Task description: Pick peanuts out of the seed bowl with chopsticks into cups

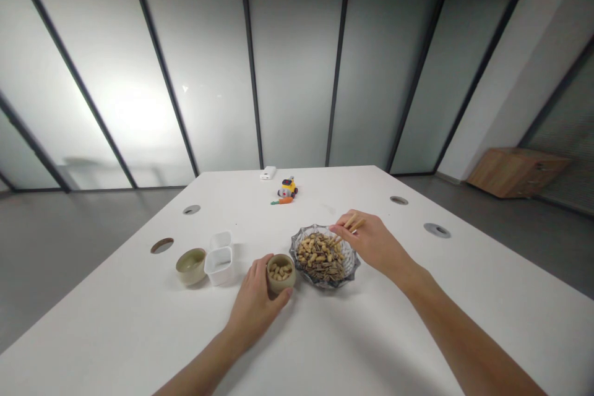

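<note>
My left hand (258,292) is wrapped round a small beige cup (281,285), which stands upright on the white table with several peanuts (280,271) inside. Just right of it sits a glass bowl (351,265) with a wavy rim. Unshelled peanuts (315,249) and striped sunflower seeds (327,270) fill this bowl. Over its right rim, my right hand (371,242) grips a pair of wooden chopsticks (351,226). Their tips reach down among the peanuts and seeds; whether they pinch a peanut, I cannot tell.
Left of my left hand are a green bowl (191,267) and a white two-part plastic container (219,265). Farther back lie a yellow toy car (288,187), an orange-handled tool (283,201) and a white box-shaped device (268,172). Round cable holes (162,245) pierce the table (325,340).
</note>
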Motion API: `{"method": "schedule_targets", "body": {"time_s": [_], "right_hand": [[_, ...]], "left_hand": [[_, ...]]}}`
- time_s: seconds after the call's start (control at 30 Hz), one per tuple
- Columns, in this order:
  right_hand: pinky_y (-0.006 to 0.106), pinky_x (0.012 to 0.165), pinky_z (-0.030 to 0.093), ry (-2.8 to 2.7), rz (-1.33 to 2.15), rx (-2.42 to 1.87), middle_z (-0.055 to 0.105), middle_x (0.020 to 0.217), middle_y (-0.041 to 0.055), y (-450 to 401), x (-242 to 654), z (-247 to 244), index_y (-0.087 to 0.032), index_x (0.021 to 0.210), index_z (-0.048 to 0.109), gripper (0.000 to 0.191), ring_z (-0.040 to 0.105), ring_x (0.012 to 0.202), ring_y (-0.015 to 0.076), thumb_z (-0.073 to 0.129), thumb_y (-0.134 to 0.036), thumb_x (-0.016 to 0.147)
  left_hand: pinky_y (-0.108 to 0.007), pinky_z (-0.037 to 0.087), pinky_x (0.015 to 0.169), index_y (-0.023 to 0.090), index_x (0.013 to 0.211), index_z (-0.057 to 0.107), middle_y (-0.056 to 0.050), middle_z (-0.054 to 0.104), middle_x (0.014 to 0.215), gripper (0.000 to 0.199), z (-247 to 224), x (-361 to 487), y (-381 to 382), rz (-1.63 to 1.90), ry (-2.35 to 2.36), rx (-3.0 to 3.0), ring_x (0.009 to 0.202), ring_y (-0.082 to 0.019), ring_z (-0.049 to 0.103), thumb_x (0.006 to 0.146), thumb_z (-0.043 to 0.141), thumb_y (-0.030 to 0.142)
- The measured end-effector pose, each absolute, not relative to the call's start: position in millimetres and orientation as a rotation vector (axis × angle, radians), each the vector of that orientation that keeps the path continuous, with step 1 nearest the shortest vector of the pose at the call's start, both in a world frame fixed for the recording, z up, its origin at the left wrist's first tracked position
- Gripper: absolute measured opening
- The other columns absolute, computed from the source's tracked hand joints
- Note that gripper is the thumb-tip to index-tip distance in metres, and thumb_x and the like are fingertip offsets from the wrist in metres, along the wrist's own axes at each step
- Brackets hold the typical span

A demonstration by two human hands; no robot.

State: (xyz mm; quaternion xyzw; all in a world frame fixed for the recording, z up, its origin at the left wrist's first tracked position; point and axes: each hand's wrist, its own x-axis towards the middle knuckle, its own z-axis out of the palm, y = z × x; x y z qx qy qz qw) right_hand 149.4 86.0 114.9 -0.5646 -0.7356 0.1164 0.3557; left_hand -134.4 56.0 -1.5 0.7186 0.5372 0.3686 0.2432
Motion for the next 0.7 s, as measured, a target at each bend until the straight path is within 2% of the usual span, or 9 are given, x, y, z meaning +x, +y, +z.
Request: {"method": "schedule_targets", "body": {"time_s": [0.5, 0.7], "right_hand": [[0.038, 0.081, 0.054, -1.891, 0.263, -1.450, 0.080, 0.093, 0.0064, 90.8, 153.4, 107.2, -0.023, 0.082, 0.076, 0.028, 0.074, 0.085, 0.0245, 0.064, -0.043, 0.097], [0.041, 0.083, 0.062, -1.791, 0.316, -1.368, 0.080, 0.087, 0.0060, 90.5, 158.7, 112.3, -0.024, 0.080, 0.075, 0.029, 0.076, 0.084, 0.0262, 0.066, -0.047, 0.095]], "left_hand": [[-0.055, 0.048, 0.114, 0.022, 0.139, 0.052, -0.014, 0.063, 0.137, 0.062, -1.4, -134.7, 55.9, 1.011, 1.467, 1.979, 0.129, -0.034, 0.061, 0.082, 0.070, 0.038], [-0.053, 0.049, 0.113, 0.022, 0.139, 0.053, -0.013, 0.064, 0.135, 0.062, -0.3, -134.6, 54.6, 1.025, 1.476, 1.980, 0.127, -0.033, 0.062, 0.081, 0.071, 0.037]]}}
